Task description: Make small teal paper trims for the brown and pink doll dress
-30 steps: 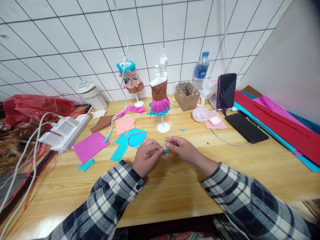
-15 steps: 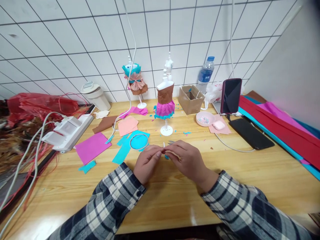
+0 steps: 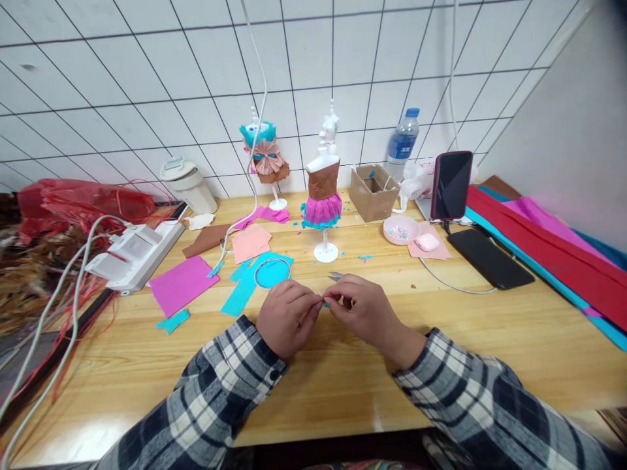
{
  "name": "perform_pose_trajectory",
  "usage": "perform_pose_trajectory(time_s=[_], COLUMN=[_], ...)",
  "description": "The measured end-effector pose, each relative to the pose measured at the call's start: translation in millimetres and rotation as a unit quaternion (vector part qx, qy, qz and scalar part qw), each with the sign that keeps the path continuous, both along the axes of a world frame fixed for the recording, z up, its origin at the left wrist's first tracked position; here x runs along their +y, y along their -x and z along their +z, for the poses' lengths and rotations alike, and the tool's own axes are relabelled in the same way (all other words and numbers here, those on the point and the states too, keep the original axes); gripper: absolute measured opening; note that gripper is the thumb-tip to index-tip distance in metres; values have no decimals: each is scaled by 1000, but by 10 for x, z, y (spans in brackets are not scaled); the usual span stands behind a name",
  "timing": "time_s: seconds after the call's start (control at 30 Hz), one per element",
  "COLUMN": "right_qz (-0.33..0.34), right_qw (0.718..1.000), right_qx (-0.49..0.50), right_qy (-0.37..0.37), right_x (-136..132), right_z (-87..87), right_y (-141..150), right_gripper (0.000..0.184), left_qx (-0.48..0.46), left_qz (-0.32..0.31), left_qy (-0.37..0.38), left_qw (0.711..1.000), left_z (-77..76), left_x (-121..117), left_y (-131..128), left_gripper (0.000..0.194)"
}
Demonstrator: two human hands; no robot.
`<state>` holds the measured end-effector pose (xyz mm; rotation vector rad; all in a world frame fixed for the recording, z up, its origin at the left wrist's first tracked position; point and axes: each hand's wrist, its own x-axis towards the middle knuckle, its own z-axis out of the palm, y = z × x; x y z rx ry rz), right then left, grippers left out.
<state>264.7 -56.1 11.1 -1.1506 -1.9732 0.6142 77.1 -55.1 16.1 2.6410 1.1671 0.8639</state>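
My left hand [image 3: 289,316] and my right hand [image 3: 365,313] meet over the table, both closed in a pinch. Between their fingertips a small piece of blue paper [image 3: 326,304] shows; the fingers hide most of it. Grey pointed tips [image 3: 336,277], like those of scissors, stick out behind my right hand. Beyond the hands stands a small white dress form [image 3: 324,186] in a brown paper top and a pink skirt with a blue edge. Left of my left hand, a ring [image 3: 255,274] lies on blue paper sheets [image 3: 238,297].
A second dressed form [image 3: 268,160] stands by the wall. Pink paper [image 3: 182,284], peach paper [image 3: 251,243] and a power strip [image 3: 142,258] lie left. A cardboard box [image 3: 375,199], bead dish [image 3: 401,230], upright phone [image 3: 451,186], black slab [image 3: 490,259] and red paper [image 3: 548,238] are right.
My left hand has turned and its fingers have curled into a tighter pinch. The right fingers have closed in too. The white tip above the fingertips is now barely visible.
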Motion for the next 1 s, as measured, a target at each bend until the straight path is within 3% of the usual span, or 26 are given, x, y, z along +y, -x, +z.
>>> perform_pose_trajectory(time_s=[0.2, 0.47, 0.63, 0.87, 1.0], right_qz=[-14, 15, 21, 8, -18], right_qw=[988, 942, 886, 791, 782], right_qx=[88, 168, 261, 403, 434], right_qy=[124, 290, 382, 460, 446], right_x=[52, 65, 62, 94, 128], right_z=[1, -6, -21, 9, 5], right_y=[26, 58, 56, 38, -21], right_gripper=[10, 14, 16, 23, 27], left_qx=[-31, -82, -160, -265, -297], left_qz=[-13, -20, -25, -113, -113], left_qy=[24, 85, 131, 209, 225], left_qw=[999, 993, 978, 935, 921], left_z=[13, 51, 53, 58, 46], left_x=[3, 19, 19, 8, 6], left_y=[-13, -25, -23, -7, -1], left_gripper=[14, 17, 22, 21, 22])
